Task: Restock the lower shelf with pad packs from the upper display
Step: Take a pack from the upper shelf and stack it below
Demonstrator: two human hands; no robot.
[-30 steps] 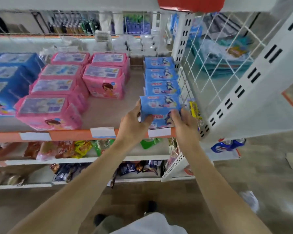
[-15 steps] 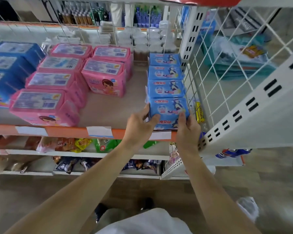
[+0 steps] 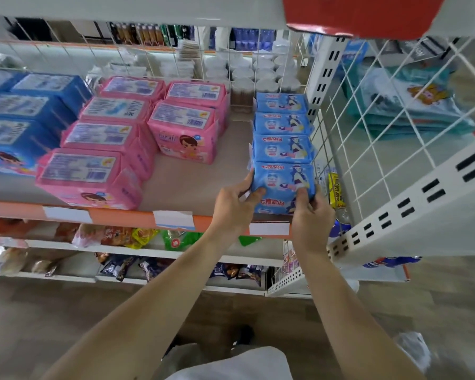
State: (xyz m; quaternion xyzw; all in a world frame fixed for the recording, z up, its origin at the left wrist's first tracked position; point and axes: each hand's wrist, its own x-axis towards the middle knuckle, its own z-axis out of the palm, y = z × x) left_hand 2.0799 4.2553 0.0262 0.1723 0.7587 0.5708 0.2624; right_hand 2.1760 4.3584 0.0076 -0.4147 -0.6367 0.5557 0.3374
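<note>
The left hand [image 3: 235, 205] and the right hand [image 3: 310, 215] each pinch one end of the front blue pad pack [image 3: 281, 181], thumbs on top, at the shelf [image 3: 189, 185] edge. Beyond the hands three more blue packs [image 3: 281, 124] run back in a row; pink packs [image 3: 115, 144] lie to their left.

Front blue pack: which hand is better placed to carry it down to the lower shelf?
Left, probably. The left hand and right hand both grip the blue pack, but the right sits against the wire side panel.
</note>
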